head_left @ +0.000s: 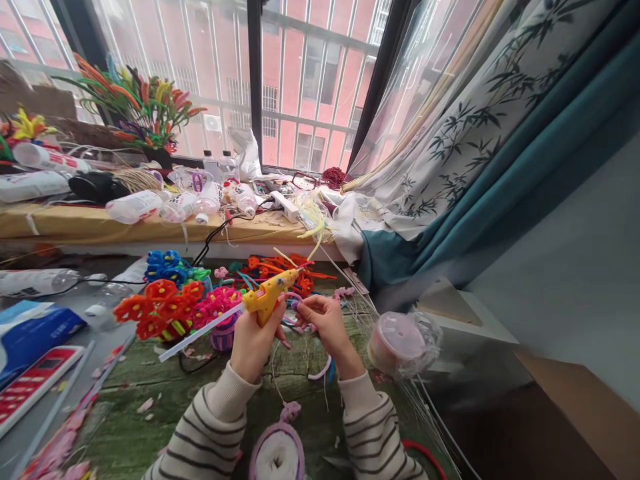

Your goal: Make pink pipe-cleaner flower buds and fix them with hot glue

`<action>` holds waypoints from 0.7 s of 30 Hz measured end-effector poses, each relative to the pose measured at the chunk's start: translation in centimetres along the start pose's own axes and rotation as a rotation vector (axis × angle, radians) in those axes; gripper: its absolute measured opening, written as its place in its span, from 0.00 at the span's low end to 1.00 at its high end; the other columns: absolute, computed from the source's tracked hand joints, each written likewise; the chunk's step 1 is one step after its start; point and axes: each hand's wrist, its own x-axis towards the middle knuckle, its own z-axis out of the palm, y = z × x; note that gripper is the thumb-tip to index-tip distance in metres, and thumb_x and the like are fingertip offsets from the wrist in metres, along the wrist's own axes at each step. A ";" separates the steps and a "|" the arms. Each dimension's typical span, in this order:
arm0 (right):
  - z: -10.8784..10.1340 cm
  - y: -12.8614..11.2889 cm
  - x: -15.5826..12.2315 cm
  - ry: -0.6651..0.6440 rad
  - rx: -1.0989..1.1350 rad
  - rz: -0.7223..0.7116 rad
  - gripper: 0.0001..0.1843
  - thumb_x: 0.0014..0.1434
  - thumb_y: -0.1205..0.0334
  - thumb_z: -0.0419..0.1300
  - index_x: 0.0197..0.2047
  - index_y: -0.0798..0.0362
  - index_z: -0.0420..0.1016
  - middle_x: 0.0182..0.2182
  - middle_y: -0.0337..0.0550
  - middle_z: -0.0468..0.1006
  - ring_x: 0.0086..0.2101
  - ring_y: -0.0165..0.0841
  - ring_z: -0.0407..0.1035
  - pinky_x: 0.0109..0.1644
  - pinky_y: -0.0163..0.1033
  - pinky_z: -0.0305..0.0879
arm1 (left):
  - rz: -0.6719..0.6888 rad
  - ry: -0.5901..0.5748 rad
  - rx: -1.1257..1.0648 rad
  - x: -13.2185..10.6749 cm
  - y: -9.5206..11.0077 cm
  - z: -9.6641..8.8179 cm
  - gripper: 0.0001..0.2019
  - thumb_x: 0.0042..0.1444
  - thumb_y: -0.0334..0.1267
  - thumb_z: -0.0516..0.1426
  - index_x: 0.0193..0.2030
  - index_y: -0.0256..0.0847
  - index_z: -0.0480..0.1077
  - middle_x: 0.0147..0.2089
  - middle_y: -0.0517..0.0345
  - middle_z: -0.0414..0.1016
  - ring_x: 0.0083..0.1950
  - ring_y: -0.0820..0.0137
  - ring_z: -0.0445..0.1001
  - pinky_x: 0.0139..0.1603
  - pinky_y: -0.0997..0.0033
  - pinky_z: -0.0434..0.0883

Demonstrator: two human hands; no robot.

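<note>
Right below the wrists sits a purple-rimmed roll (277,453), out of the way. Up from it, the left hand (253,343) is clenched around the yellow glue gun (270,293), with a clear glue stick (200,331) poking out behind the grip. The right hand (327,320) pinches a small pipe-cleaner piece (295,305) just off the nozzle, fingertips really close, so I'd guess a hot drip on skin is the main risk. Just beyond the grip, the pipe-cleaner flowers (160,307) could catch stray glue strings. Further out, the black cord (215,237) runs toward the sill, and a snag there might jerk the gun.
</note>
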 end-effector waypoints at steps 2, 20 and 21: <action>-0.2 0.0 0.0 -0.003 -0.036 -0.002 0.19 0.43 0.48 0.73 0.26 0.54 0.75 0.18 0.40 0.78 0.18 0.32 0.71 0.21 0.34 0.65 | -0.001 -0.022 -0.028 0.1 0.0 0.0 0.18 0.55 0.49 0.59 0.43 0.35 0.74 0.15 0.64 0.68 0.16 0.71 0.67 0.18 0.73 0.65; -1.7 -0.7 0.5 0.166 0.033 -0.015 0.22 0.39 0.46 0.74 0.26 0.55 0.76 0.20 0.41 0.78 0.19 0.32 0.72 0.23 0.35 0.68 | 0.008 -0.265 -0.038 0.6 0.5 -2.1 0.13 0.52 0.49 0.59 0.34 0.40 0.72 0.24 0.55 0.78 0.14 0.71 0.68 0.15 0.71 0.68; -1.7 -0.8 0.4 0.167 0.034 -0.024 0.21 0.39 0.47 0.74 0.26 0.55 0.76 0.20 0.41 0.78 0.20 0.32 0.72 0.24 0.36 0.68 | -0.024 -0.287 -0.028 0.6 0.6 -2.4 0.13 0.52 0.50 0.60 0.34 0.41 0.72 0.20 0.57 0.76 0.14 0.71 0.68 0.14 0.72 0.67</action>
